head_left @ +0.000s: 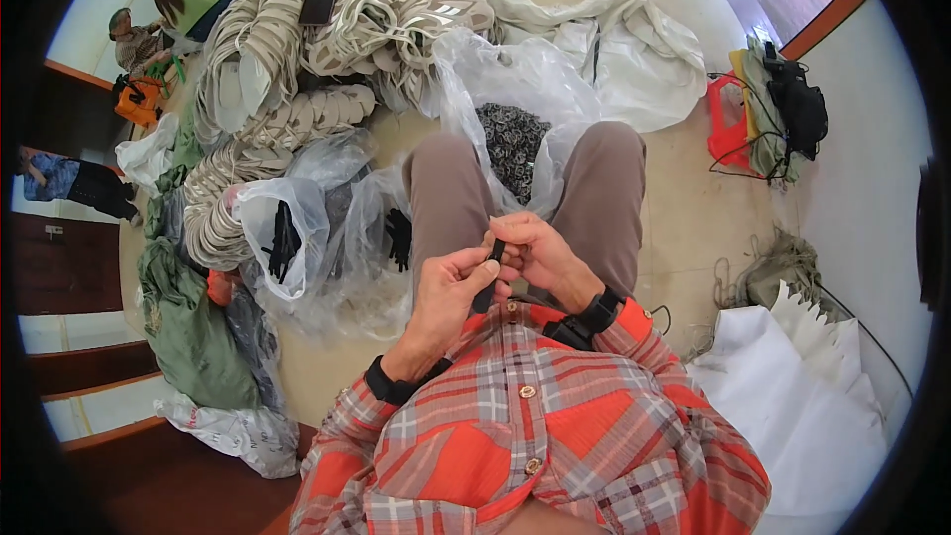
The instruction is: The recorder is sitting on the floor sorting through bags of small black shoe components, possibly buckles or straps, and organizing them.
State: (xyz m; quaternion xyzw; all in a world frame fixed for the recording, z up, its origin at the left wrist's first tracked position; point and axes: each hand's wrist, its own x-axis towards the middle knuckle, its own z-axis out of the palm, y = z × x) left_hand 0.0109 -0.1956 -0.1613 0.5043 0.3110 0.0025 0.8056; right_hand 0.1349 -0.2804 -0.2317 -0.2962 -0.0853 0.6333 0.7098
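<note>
Over my lap, both hands meet around a short black strap. My left hand pinches it between thumb and fingers, and its lower end sticks out below them. My right hand is closed at the upper end, its fingertips touching those of the left. Whether a smaller part sits between the fingertips I cannot make out. Just beyond, between my knees, a clear plastic bag stands open with many small dark pieces in it, perhaps buckles.
To the left, a white plastic bag holds black straps; more black straps lie nearby. Bundled pale shoe-shaped pieces pile up behind, with a phone on top. At right are a red stool and white sheeting. Other people sit far left.
</note>
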